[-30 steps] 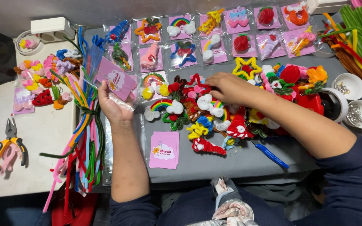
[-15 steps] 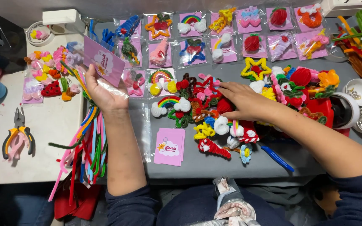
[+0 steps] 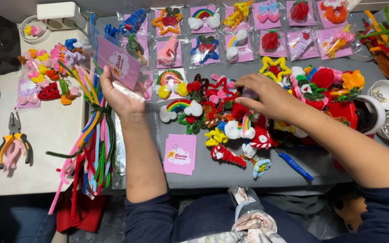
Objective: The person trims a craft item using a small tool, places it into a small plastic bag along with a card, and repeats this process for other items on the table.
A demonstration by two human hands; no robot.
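Left of centre, a clear bag with a pink card (image 3: 119, 63) is gripped by the left hand (image 3: 120, 92); the right hand (image 3: 269, 96) is closed around a pipe-cleaner figure (image 3: 250, 93).

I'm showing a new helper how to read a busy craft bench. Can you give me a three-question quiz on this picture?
1. True or false: the left hand holds a clear bag with a pink card inside.
2. Which tool lies on the white table far left of the left hand? A) scissors B) pliers C) a glue gun
3. What is the right hand reaching into?

Key
1. True.
2. B, with yellow and black handles.
3. The pile of loose pipe-cleaner figures on the grey surface, below the rows of bagged ones.
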